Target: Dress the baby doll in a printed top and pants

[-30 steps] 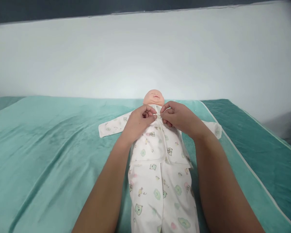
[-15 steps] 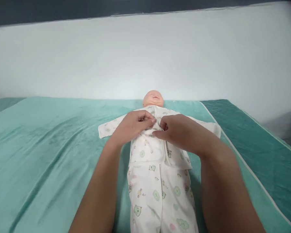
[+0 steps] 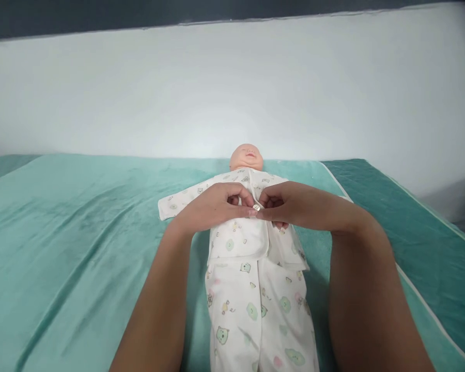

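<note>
A baby doll (image 3: 246,157) lies on its back, dressed in a white printed jacket (image 3: 238,243) and matching white trousers (image 3: 240,315). At the middle of its chest, my left hand (image 3: 220,205) pinches the jacket's front edge between thumb and fingers. Close against it, my right hand (image 3: 290,204) pinches the same front opening from the other side. A small round pale button (image 3: 256,207) shows between the two sets of fingertips. Below the hands, the jacket's front flaps overlap. My right hand and forearm hide most of the doll's sleeve on that side.
Under the doll spreads a light green sheet (image 3: 101,248) with wrinkles on the left. A darker green cloth (image 3: 418,248) lies along the right, past a pale edging. Behind the bed rises a white wall (image 3: 232,93).
Both hands have moved slightly down the jacket front and come together. The button now shows between the fingertips, and my right hand's fingers have closed on the cloth there.
</note>
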The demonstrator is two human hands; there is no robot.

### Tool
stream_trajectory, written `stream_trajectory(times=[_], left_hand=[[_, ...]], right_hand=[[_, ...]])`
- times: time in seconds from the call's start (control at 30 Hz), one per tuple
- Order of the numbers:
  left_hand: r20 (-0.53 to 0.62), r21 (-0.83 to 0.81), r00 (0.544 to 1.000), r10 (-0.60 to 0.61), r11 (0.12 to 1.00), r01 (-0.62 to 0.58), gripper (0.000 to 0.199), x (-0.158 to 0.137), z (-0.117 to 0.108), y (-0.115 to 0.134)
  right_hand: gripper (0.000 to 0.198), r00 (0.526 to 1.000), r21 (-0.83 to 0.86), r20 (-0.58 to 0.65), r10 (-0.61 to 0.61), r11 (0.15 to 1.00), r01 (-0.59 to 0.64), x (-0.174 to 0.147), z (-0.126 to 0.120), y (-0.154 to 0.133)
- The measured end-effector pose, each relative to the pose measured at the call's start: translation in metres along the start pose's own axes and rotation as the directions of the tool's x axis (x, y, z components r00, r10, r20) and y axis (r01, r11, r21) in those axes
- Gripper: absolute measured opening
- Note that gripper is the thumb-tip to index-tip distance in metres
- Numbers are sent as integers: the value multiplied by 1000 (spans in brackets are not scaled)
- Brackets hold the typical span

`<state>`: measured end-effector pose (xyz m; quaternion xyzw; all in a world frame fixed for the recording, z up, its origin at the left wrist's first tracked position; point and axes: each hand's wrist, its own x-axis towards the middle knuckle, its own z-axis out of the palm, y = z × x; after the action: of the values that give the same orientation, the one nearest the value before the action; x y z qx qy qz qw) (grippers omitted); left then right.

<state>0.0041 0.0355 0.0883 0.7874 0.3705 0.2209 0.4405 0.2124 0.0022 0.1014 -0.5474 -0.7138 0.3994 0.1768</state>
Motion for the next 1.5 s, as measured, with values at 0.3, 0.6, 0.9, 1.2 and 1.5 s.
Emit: stream_trajectory(times=[0.3,0.6,0.9,1.2,1.5], left_hand=[[4,-19,999,40,999,-40,22,0,2,0],[33,-207,997,65,977,-57,21,2,3,1],[45,-410,997,67,911,-42,22,4,11,5],[26,-428,999,28,904,-14,23,5,13,3],[76,-435,996,37,900,0,22,7,13,1]], right_hand=[[22,1000,192,13,-16,981,13,0,5,3],[28,977,555,-178,-114,809,195,-1,26,39],[28,958,728,-274,-86,633,265,6,34,38],[28,949,656,-287,-133,694,296,3,34,30],[33,958,626,-247,-147,730,274,2,33,29]])
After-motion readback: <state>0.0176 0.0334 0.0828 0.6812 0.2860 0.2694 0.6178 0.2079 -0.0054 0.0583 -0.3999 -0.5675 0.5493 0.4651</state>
